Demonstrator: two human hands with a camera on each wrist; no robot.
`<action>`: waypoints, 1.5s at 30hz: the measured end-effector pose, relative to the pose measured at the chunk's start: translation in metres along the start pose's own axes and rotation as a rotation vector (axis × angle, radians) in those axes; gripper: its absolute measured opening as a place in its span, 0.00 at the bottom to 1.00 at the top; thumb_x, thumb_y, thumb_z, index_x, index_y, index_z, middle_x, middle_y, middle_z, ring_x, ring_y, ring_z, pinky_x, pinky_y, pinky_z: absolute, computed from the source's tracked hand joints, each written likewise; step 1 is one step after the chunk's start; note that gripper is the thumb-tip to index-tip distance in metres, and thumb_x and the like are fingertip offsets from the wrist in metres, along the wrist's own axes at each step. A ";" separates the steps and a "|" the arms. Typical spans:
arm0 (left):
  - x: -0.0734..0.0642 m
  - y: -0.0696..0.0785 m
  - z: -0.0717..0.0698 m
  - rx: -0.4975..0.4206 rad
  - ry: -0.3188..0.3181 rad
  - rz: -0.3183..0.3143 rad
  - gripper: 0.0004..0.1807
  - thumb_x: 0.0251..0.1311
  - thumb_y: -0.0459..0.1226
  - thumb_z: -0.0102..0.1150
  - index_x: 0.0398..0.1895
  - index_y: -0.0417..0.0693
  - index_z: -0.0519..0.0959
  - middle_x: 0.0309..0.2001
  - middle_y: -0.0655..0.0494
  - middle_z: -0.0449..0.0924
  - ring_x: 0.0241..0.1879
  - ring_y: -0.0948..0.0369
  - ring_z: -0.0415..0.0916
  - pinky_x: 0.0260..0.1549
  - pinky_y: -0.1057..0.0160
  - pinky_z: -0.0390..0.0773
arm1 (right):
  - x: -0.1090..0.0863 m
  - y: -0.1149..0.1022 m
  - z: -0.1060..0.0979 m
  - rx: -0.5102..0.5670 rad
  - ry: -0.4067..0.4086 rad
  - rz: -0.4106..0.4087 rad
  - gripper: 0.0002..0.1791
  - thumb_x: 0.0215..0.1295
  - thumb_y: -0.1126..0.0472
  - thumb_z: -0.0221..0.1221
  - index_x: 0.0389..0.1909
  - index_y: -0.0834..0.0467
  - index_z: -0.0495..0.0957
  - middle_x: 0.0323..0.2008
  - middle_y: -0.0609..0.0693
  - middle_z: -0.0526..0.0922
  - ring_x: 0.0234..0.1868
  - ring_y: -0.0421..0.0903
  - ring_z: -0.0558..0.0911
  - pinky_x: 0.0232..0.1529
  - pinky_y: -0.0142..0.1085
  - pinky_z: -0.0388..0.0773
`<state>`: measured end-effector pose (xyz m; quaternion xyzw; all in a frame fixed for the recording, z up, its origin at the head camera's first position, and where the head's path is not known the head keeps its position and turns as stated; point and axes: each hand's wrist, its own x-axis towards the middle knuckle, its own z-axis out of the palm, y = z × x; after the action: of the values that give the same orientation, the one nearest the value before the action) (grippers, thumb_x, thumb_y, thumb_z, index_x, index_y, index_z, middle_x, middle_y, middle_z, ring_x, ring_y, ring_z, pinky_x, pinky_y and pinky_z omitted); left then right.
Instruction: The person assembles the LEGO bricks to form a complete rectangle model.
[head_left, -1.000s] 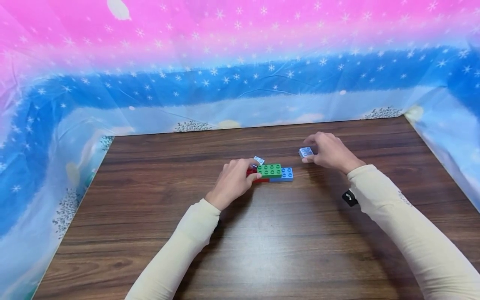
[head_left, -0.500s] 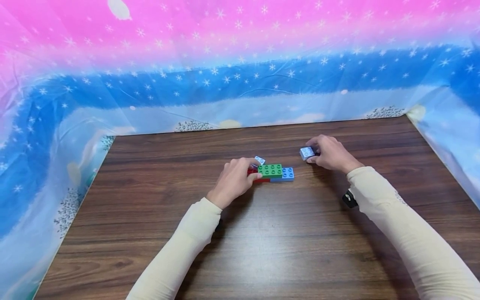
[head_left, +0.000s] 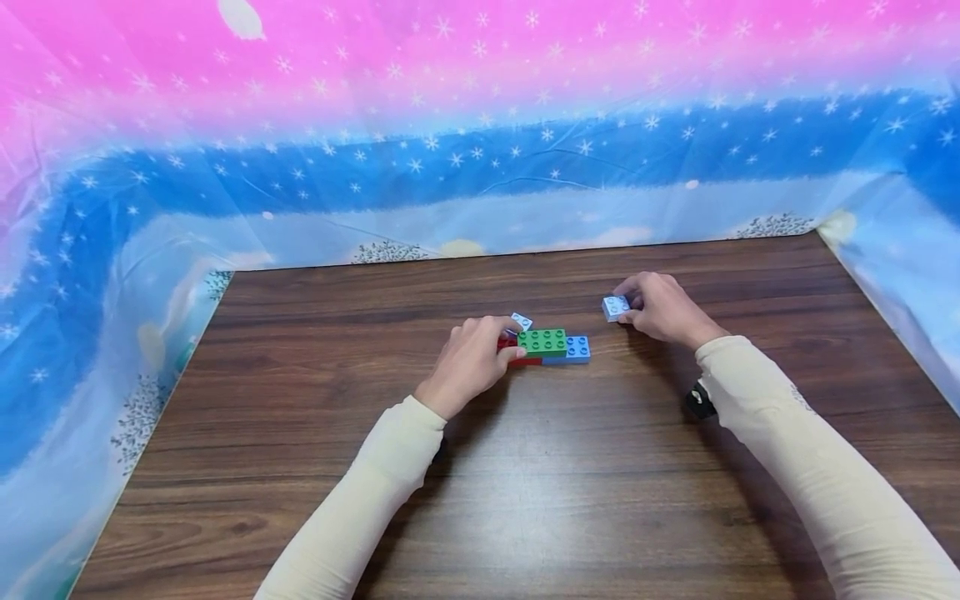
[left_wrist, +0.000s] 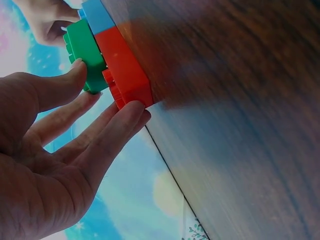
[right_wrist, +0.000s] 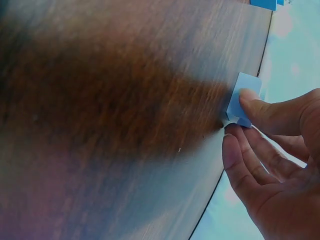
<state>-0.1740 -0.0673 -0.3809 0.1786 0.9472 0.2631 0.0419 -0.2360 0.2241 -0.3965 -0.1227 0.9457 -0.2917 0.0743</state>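
Observation:
My left hand (head_left: pixel 468 362) grips the left end of a joined row of toy building bricks. In the left wrist view its thumb lies on the green brick (left_wrist: pixel 85 52), and fingertips reach the end of the red brick (left_wrist: pixel 127 67). The green brick sits on top, bridging the red brick and a blue brick (head_left: pixel 577 348). Farther right, my right hand (head_left: pixel 663 308) pinches a light blue brick (head_left: pixel 615 308) of 2-by-2 studs between thumb and fingers, close over the table. The right wrist view shows the thumb across that brick's side (right_wrist: pixel 243 82).
Just behind the joined bricks lies a small pale brick (head_left: pixel 521 322), partly covered by the left hand. A wooden table (head_left: pixel 525 467) carries everything. Printed cloth (head_left: pixel 480 167) hangs along its back and sides. A black strap piece (head_left: pixel 700 402) shows at the right wrist.
My right hand's fingers have drawn in around the light blue brick, which has turned slightly. My left hand and the joined bricks stay in place.

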 end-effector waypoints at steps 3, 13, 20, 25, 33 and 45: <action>0.000 0.000 0.000 0.000 0.000 0.006 0.19 0.67 0.42 0.66 0.58 0.47 0.83 0.47 0.49 0.86 0.24 0.58 0.73 0.24 0.62 0.73 | 0.000 -0.001 0.000 0.004 0.003 -0.003 0.21 0.65 0.71 0.65 0.58 0.72 0.77 0.50 0.69 0.81 0.48 0.60 0.82 0.47 0.51 0.78; 0.000 0.001 -0.001 -0.007 -0.007 -0.004 0.18 0.67 0.42 0.65 0.59 0.47 0.83 0.47 0.48 0.86 0.23 0.58 0.73 0.24 0.62 0.73 | -0.008 -0.010 0.001 0.002 0.002 -0.026 0.19 0.64 0.71 0.66 0.55 0.71 0.79 0.46 0.67 0.84 0.47 0.58 0.83 0.46 0.51 0.78; 0.001 0.002 0.000 -0.014 -0.013 -0.021 0.19 0.67 0.42 0.65 0.59 0.47 0.83 0.49 0.47 0.86 0.25 0.58 0.75 0.26 0.62 0.74 | -0.017 -0.017 -0.001 0.018 -0.001 -0.052 0.19 0.63 0.71 0.67 0.55 0.70 0.79 0.45 0.65 0.84 0.47 0.58 0.83 0.48 0.52 0.79; 0.001 0.001 0.000 -0.011 -0.014 -0.032 0.19 0.67 0.42 0.66 0.59 0.48 0.83 0.50 0.47 0.85 0.27 0.57 0.76 0.28 0.60 0.76 | -0.023 -0.024 -0.001 0.035 -0.010 -0.062 0.18 0.63 0.70 0.68 0.53 0.68 0.81 0.44 0.63 0.84 0.45 0.56 0.83 0.45 0.49 0.80; 0.001 0.002 0.000 -0.013 -0.012 -0.028 0.19 0.67 0.42 0.66 0.58 0.47 0.83 0.50 0.48 0.86 0.27 0.57 0.75 0.29 0.60 0.76 | -0.031 -0.035 0.003 0.058 -0.012 -0.087 0.18 0.64 0.70 0.67 0.54 0.68 0.81 0.45 0.62 0.84 0.46 0.56 0.83 0.46 0.49 0.81; 0.001 0.002 0.000 -0.015 -0.008 -0.025 0.19 0.66 0.41 0.66 0.59 0.46 0.83 0.51 0.47 0.85 0.30 0.57 0.77 0.33 0.58 0.78 | -0.033 -0.042 0.011 0.077 -0.035 -0.109 0.18 0.63 0.67 0.69 0.53 0.67 0.82 0.44 0.60 0.85 0.44 0.53 0.83 0.45 0.48 0.81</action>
<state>-0.1741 -0.0652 -0.3797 0.1676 0.9472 0.2687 0.0504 -0.1941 0.1937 -0.3790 -0.1760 0.9242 -0.3295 0.0797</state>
